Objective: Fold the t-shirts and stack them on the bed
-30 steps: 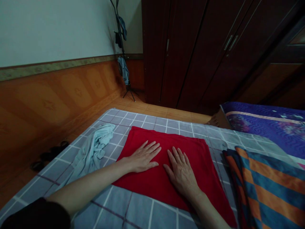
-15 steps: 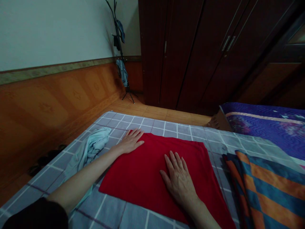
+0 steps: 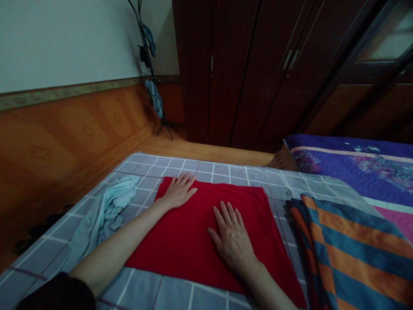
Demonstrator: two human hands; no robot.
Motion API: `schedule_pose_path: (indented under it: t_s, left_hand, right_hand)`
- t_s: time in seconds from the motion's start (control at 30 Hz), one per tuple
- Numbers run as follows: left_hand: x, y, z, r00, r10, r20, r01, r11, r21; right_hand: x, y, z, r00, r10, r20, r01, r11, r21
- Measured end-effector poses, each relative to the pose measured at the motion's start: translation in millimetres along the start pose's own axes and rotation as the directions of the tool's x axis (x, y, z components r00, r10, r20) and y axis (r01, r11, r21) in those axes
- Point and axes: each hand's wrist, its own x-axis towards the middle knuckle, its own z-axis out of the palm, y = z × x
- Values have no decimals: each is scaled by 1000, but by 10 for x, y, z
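Note:
A red cloth (image 3: 180,241) lies spread flat on a bed with a grey checked sheet (image 3: 142,286). My left hand (image 3: 179,190) rests palm down near the cloth's far left corner, fingers spread. My right hand (image 3: 232,237) lies flat on the middle right of the same cloth, its thumb apart from the fingers. Left of the red cloth is a crumpled pale blue garment (image 3: 106,211), partly behind my left forearm. On the right sits a folded orange and blue checked cloth (image 3: 358,245).
Beyond the bed stand a dark wooden wardrobe (image 3: 238,73) and a coat rack (image 3: 150,64) with things hung on it. A purple floral cover (image 3: 348,159) is at the back right. Dark items lie on the floor at the left.
The view has turned slightly right, so most things appear further left. My left hand has shifted a little rightward over the red cloth, away from its far left corner.

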Motion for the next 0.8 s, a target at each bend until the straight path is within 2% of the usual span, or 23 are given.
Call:
schedule_pose_path:
  t_s: [0.07, 0.13, 0.17, 0.23, 0.3, 0.33, 0.4, 0.53, 0.7, 0.8]
  left_hand:
    - [59, 97, -41, 1000, 20, -17, -20, 1000, 0]
    - [118, 293, -97, 983, 184, -29, -184, 982, -36]
    - [150, 424, -122, 960, 276, -41, -278, 958, -64]
    - [235, 709, -146, 906, 414, -92, -423, 897, -126]
    - [357, 954, -124, 863, 474, -176, -501, 849, -166]
    - [430, 1043, -95, 849, 482, -216, -519, 836, -178]
    - [581, 1140, -11, 842, 470, -266, -524, 830, -191]
    - [777, 1130, 169, 847, 442, -296, -506, 840, -195]
    - [780, 1084, 245, 843, 455, -286, -515, 836, -189]
    - [760, 1077, 239, 854, 477, -209, -509, 849, -141]
  right_hand:
    - [-9, 1, 14, 1000, -3, -8, 3, 999, 37]
    - [-4, 23, 47, 998, 24, -61, -17, 995, 100]
    - [5, 43, 69, 991, 63, -118, -46, 988, 145]
    - [32, 96, 109, 944, 197, -263, -124, 955, 268]
    - [54, 144, 129, 868, 328, -373, -172, 903, 395]
    - [58, 156, 128, 846, 360, -393, -176, 885, 430]
    - [49, 145, 103, 861, 345, -374, -181, 895, 407]
    - [-4, 24, 4, 933, 239, -269, -199, 966, 168]
    - [-16, -71, -121, 958, 242, -155, -234, 970, 68]
    - [2, -38, -167, 959, 259, -116, -254, 965, 62]
